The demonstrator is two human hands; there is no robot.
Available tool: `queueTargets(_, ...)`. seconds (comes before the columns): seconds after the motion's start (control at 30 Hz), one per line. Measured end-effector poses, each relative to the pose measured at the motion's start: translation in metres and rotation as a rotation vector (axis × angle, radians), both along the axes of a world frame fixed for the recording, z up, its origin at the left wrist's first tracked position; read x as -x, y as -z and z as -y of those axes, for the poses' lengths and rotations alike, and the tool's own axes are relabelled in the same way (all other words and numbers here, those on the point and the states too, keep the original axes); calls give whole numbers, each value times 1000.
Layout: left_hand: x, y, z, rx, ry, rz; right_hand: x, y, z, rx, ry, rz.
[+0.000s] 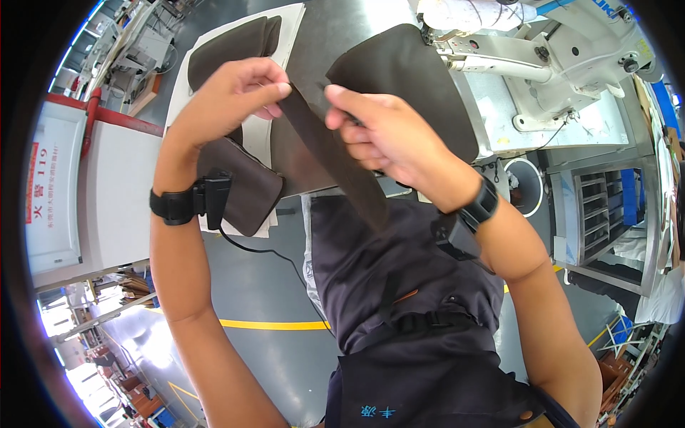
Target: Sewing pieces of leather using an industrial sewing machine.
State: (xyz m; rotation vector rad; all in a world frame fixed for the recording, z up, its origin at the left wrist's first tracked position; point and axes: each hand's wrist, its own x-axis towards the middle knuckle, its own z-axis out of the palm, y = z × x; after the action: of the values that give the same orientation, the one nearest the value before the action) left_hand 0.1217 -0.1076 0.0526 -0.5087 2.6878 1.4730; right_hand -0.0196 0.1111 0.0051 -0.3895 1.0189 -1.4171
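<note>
My left hand [251, 87] pinches the upper end of a long dark brown strip [335, 160], which looks like leather or a similar sheet material. The strip hangs slantwise down toward my apron, its lower end blurred. Just right of it, my right hand [385, 132] is closed, thumb over curled fingers. Something small and dark shows between those fingers, too hidden to name. Beyond my right hand lies a large dark brown panel [407, 78] on the table. Smaller brown pieces [232, 50] rest on white sheets [285, 43] at the far left, with another brown piece [246, 189] below my left wrist.
A white industrial sewing machine [556, 64] with a thread cone [474, 14] stands at the right. Below it are a white bin [524, 185] and a metal frame with shelves [599, 214]. A white board [53, 185] and red pipe [91, 121] stand left. A cable [275, 253] hangs from my left wrist device.
</note>
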Motion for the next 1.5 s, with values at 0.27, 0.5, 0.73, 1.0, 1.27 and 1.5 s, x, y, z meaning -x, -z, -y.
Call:
queueTargets(0.27, -45, -55, 34, 108, -380, -143, 72, 18, -96, 50, 249, -249)
queueTargets(0.5, -62, -33, 116, -248, -846, -662, 135, 70, -144, -130, 608, -224)
queueTargets(0.73, -71, 22, 182, -739, -991, -848, 147, 108, -140, -127, 664, -123)
queueTargets(1.0, -9, 63, 163, -1006, -988, -862, 129, 96, -129, -142, 640, -436)
queueTargets(1.27, 46, 110, 160, -1035, -1016, -628, 125, 107, -105, -113, 662, -759)
queueTargets(1.5, 79, 120, 155, -933, -1043, -393, 119, 103, -107, -219, 631, -844)
